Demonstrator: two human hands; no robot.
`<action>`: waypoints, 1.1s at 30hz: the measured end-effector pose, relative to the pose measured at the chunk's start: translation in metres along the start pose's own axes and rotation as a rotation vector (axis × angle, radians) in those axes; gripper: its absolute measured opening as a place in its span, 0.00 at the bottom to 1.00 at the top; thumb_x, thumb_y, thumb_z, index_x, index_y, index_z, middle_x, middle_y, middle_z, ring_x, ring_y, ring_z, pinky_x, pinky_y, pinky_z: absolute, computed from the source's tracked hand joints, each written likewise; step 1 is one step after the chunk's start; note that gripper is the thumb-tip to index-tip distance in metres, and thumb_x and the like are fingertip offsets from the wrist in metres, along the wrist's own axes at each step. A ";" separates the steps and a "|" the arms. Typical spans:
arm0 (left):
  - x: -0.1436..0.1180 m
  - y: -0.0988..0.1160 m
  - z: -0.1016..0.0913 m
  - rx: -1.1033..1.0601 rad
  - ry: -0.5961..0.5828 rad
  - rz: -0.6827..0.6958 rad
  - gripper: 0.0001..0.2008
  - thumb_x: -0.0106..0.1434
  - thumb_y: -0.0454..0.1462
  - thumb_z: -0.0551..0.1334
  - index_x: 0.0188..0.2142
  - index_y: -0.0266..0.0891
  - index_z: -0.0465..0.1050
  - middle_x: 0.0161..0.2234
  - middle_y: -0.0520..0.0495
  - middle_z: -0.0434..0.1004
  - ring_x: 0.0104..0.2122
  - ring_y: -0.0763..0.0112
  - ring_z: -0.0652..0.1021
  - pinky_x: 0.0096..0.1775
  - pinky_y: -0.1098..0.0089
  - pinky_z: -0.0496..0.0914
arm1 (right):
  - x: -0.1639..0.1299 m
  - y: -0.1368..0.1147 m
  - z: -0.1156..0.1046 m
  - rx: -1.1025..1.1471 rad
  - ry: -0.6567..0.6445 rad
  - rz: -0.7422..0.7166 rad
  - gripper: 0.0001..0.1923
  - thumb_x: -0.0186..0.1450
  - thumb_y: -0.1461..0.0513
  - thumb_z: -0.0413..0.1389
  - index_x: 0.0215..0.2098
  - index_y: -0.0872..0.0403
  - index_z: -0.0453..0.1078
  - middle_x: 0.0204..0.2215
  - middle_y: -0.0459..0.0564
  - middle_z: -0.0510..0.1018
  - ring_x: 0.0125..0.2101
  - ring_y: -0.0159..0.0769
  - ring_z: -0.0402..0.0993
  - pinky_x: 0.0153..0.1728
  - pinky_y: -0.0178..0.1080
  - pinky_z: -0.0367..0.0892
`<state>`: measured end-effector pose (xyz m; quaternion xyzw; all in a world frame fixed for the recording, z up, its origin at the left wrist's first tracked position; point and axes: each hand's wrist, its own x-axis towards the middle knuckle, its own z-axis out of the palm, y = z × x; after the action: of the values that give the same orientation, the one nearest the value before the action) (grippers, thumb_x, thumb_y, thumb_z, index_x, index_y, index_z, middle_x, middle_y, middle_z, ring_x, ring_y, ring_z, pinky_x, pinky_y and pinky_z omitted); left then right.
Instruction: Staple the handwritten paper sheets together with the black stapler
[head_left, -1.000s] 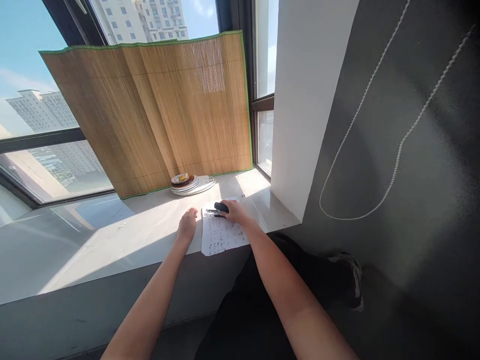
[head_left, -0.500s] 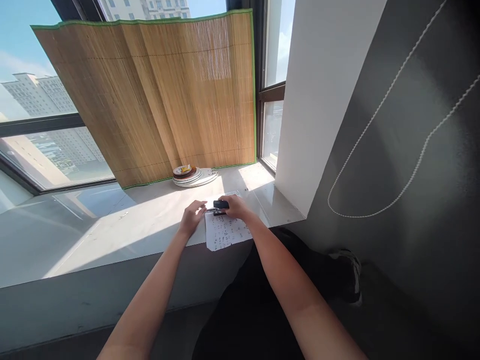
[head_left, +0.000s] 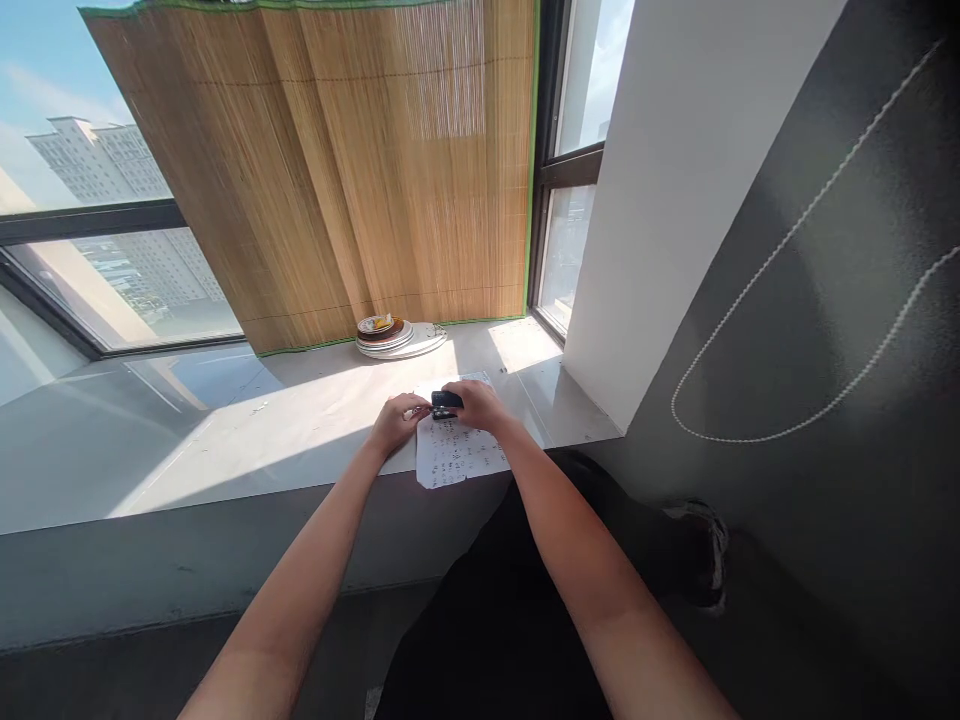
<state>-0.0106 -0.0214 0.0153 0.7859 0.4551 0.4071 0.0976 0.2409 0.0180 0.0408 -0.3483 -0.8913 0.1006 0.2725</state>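
My right hand (head_left: 480, 403) is wrapped round the right end of a black stapler (head_left: 445, 400), whose upper and lower parts stand apart at the left. At the stapler's left end my left hand (head_left: 399, 422) has its thumb and fingertips pinched together. Whatever is between those fingertips is too small to make out. Beneath both hands a white sheet of paper (head_left: 457, 455) with rows of handwriting lies on the sill, its near edge reaching the sill's front edge.
A stack of plates (head_left: 386, 340) stands at the back of the window sill (head_left: 315, 410), against a bamboo blind (head_left: 390, 180). A white pillar (head_left: 675, 180) rises at the right. A beaded cord (head_left: 750, 438) hangs farther right, by the dark wall.
My left fingertips have closed in on the stapler's left end, where a thin metal part showed earlier. My right hand keeps its hold. The whole view has shifted slightly.
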 end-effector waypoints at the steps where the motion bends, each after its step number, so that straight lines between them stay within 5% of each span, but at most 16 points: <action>1: 0.000 0.000 0.000 -0.004 -0.002 -0.005 0.06 0.68 0.37 0.71 0.40 0.49 0.89 0.41 0.42 0.89 0.43 0.51 0.84 0.49 0.54 0.76 | 0.000 -0.001 0.000 0.001 -0.002 0.009 0.17 0.68 0.65 0.66 0.54 0.47 0.83 0.48 0.52 0.88 0.47 0.48 0.82 0.43 0.40 0.67; 16: -0.001 0.003 -0.003 -0.073 0.082 -0.029 0.02 0.62 0.38 0.76 0.35 0.49 0.90 0.36 0.42 0.88 0.39 0.52 0.84 0.44 0.56 0.78 | 0.001 -0.001 0.001 0.004 -0.015 0.004 0.17 0.68 0.66 0.65 0.54 0.47 0.83 0.49 0.52 0.88 0.47 0.48 0.82 0.42 0.41 0.66; 23: -0.003 0.007 -0.004 -0.118 0.119 -0.093 0.04 0.63 0.42 0.76 0.35 0.47 0.89 0.39 0.41 0.90 0.43 0.49 0.87 0.52 0.50 0.80 | 0.002 0.009 -0.006 0.027 0.067 0.097 0.18 0.66 0.67 0.67 0.53 0.46 0.86 0.48 0.51 0.89 0.51 0.52 0.83 0.58 0.50 0.66; 33: -0.005 0.020 -0.011 -0.118 0.140 -0.031 0.19 0.68 0.52 0.74 0.51 0.45 0.81 0.48 0.42 0.89 0.52 0.50 0.87 0.62 0.44 0.76 | 0.002 0.021 -0.011 0.292 0.153 -0.046 0.17 0.62 0.65 0.70 0.49 0.48 0.88 0.47 0.52 0.90 0.47 0.49 0.86 0.53 0.49 0.76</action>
<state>-0.0075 -0.0388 0.0305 0.7413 0.4479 0.4858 0.1180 0.2571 0.0348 0.0429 -0.2911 -0.8516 0.1961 0.3894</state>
